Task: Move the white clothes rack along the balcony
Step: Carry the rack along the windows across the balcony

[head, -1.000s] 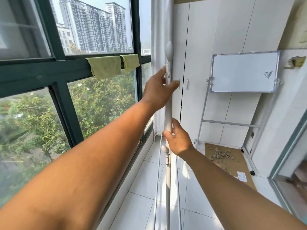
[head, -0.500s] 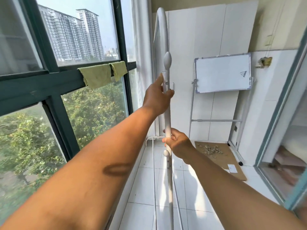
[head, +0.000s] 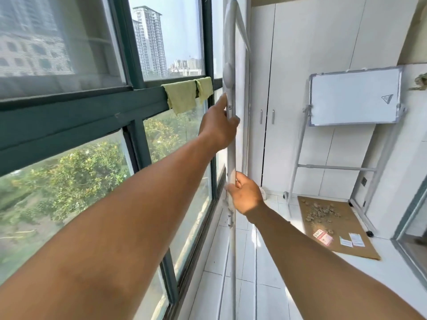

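Note:
The white clothes rack (head: 231, 158) stands folded and upright in front of me, its near post running from the floor tiles up to a curved top bar near the frame's upper edge. My left hand (head: 219, 128) is wrapped around the post just below a rounded plastic joint. My right hand (head: 246, 196) grips the same post lower down, around waist height. Thin lower rails of the rack run along the floor beside the window wall.
A dark green window frame (head: 136, 144) runs along the left with a green cloth (head: 184, 95) draped over its rail. White cupboards (head: 300, 88) close the far end. A whiteboard on a stand (head: 353, 98) and cardboard (head: 332, 225) with rubble lie at right.
The rack and both hands now sit closer to the window side and nearer the far cupboards. Both hands keep their hold on the post.

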